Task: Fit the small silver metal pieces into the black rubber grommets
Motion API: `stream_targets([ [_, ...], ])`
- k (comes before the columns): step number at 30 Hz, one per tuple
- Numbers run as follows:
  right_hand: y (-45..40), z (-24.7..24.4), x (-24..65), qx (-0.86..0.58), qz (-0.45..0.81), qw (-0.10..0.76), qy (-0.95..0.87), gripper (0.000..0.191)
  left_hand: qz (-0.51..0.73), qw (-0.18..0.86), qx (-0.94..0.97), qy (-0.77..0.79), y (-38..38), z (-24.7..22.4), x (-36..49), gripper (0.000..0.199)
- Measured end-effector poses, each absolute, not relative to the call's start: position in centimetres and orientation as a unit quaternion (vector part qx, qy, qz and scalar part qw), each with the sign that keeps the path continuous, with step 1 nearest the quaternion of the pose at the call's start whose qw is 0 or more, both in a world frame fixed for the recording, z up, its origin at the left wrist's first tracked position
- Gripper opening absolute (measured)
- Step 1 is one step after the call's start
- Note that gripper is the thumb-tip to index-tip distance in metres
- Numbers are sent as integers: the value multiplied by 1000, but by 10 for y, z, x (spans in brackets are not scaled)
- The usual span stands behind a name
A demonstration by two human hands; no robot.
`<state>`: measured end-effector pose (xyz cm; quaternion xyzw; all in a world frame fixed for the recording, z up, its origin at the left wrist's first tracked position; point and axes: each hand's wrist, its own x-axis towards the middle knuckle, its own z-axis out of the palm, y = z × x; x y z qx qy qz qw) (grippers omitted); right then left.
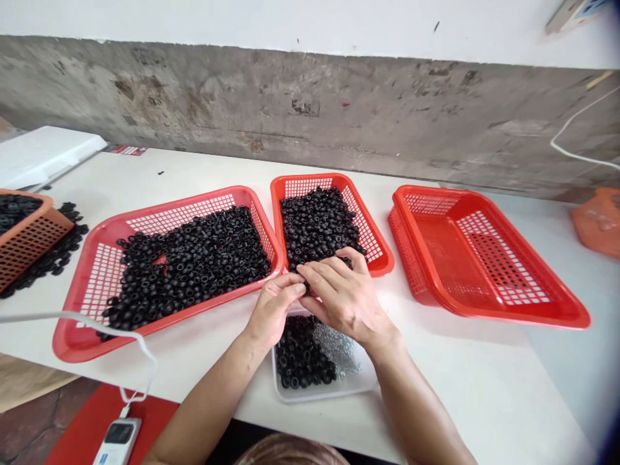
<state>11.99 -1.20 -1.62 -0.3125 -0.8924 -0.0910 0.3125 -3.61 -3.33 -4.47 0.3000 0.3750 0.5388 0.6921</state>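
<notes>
My left hand (275, 305) and my right hand (341, 294) meet over the front edge of the middle basket, fingertips together. Between them is a small black ring-shaped piece (305, 289), mostly covered by the fingers. Both hands are closed around it. Just below sits a clear plastic tray (310, 395), with black ring-shaped pieces (300, 361) on its left and a heap of small silvery metal parts (341, 352) on its right. Behind my hands, a red basket (382, 266) holds many similar black pieces (317, 223).
At left, a larger red basket (90, 345) holds more black pieces (194, 258). Stacked red baskets (436, 245) stand at right. An orange basket (33, 248) and loose black parts (61, 255) lie far left. A white cable (97, 320) runs to a power bank (116, 442).
</notes>
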Motion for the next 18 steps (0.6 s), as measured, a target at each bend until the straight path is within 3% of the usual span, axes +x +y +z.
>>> stream_targets([
  [8, -11, -18, 120, -308, -135, 296, -894, 19, 512, 727, 279, 364, -33, -48, -37, 25],
  [18, -9, -15, 131, -302, -98, 308, -897, 16, 466, 767, 291, 331, -34, -55, -39, 36],
])
